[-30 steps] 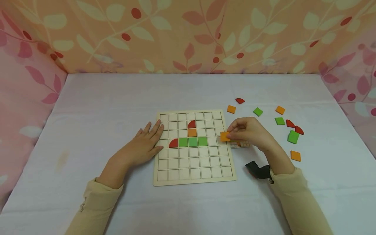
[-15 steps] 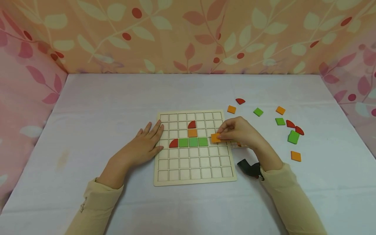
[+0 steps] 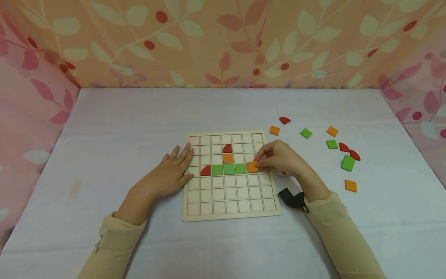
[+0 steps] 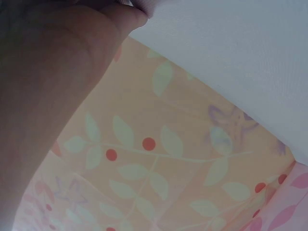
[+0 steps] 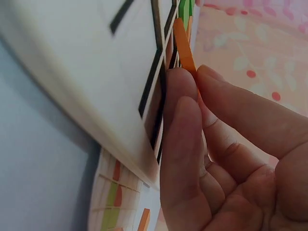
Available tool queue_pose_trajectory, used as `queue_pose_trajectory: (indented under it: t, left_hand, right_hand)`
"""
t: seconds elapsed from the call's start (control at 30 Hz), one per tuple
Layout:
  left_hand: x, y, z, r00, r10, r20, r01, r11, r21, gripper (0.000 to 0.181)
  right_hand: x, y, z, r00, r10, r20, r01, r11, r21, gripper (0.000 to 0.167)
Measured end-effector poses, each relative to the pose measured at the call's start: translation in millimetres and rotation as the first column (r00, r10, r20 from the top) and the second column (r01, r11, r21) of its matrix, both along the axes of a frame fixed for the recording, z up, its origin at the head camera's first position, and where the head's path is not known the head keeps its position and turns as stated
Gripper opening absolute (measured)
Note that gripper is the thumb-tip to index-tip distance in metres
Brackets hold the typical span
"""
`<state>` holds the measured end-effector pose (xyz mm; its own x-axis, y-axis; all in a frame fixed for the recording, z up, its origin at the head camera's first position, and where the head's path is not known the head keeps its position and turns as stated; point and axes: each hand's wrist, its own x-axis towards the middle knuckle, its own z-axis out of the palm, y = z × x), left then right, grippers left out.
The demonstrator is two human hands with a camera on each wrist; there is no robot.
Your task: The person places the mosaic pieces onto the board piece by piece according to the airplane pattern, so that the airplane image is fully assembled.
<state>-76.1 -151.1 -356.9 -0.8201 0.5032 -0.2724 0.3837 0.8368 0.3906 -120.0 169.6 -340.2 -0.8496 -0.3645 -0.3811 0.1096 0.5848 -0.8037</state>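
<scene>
Right of centre on the grid board, here's the orange tile, pinched by the right hand, just beside the board's rightmost green tile! Across at the board's left edge, the left hand lies flat, fingers spread, well apart from that orange tile.

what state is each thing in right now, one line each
board, lying flat, partly filled
held orange tile, pinched, tilted, not flat in a cell
right hand, pinching that tile
left hand, fingers spread over the board's left edge
three green tiles, set in a row
pattern card, partly hidden
loose tiles, scattered right of the board
</scene>
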Motion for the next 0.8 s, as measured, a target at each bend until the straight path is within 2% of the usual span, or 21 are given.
queue_pose_trajectory:
  t: [0.2,0.4,0.63,0.8]
  left_hand:
    - [1.7,2.6,-4.0,1.0,-0.006,0.004,0.006,1.0,0.011,0.068]
    - [0.6,3.2,-6.2,1.0,-0.005,0.008,0.005,1.0,-0.01,0.068]
    - [-0.9,2.3,-2.7,1.0,-0.011,0.014,0.011,1.0,-0.011,0.068]
    - [-1.0,0.8,0.2,1.0,-0.01,0.011,0.01,1.0,-0.012,0.068]
  right_hand:
    - [2.7,2.1,-2.8,1.0,-0.002,0.021,0.002,1.0,0.003,0.009]
    - [3.5,5.4,-3.7,1.0,0.011,-0.004,-0.01,0.999,0.047,0.011]
    - [2.8,7.8,-0.3,1.0,0.012,-0.016,-0.011,0.995,0.095,0.013]
    - [0.2,9.5,2.8,1.0,0.013,-0.028,-0.011,0.996,0.084,0.012]
